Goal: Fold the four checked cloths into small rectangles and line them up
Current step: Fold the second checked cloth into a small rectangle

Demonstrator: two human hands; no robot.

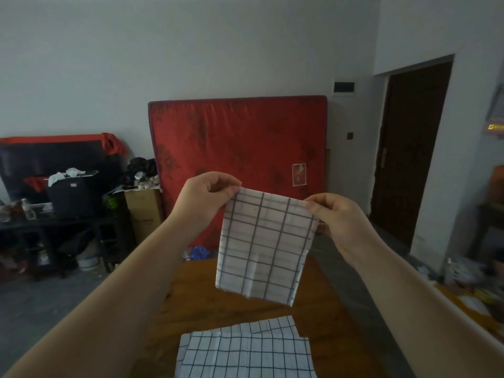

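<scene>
A: Head view. State hand positions.

B: Left hand (203,196) pinches the upper left corner of the held checked cloth (266,245); right hand (342,223) pinches its upper right corner. The cloth hangs in the air above the wooden table (191,298).

A: Other cloths?

B: Flat checked cloths (245,350) lie overlapping on the table's near edge, below the held cloth and apart from it. Exact count cannot be told.
</scene>
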